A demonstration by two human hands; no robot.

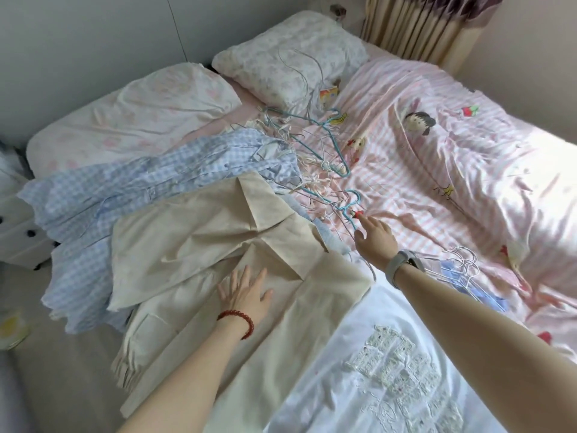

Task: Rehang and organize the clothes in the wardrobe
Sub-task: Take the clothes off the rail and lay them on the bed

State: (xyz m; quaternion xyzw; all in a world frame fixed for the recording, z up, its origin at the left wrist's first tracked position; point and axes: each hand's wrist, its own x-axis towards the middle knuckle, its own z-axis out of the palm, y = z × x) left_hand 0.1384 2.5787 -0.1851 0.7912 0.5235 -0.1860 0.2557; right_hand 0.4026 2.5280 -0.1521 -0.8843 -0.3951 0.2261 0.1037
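Reaching far into the hanger tangle [324, 170], the right hand [373, 237] touches a blue hanger [349, 210], grip unclear; the left hand [245, 293] presses flat, fingers spread, on the near beige shirt [199, 245]. Next likely: freeing one hanger for it.

A beige jacket [199, 245] lies over a blue-and-white gingham dress [103, 195], beside a white garment [390, 370] with pale raised embroidery. The duvet [468, 182] is pink-and-white striped with cartoon figures, and the pillows [281, 57] are white with a faint pink floral print. Hangers [337, 170] are teal and white; one wrist wears a red bead bracelet [239, 318], the other a grey watch [402, 265].
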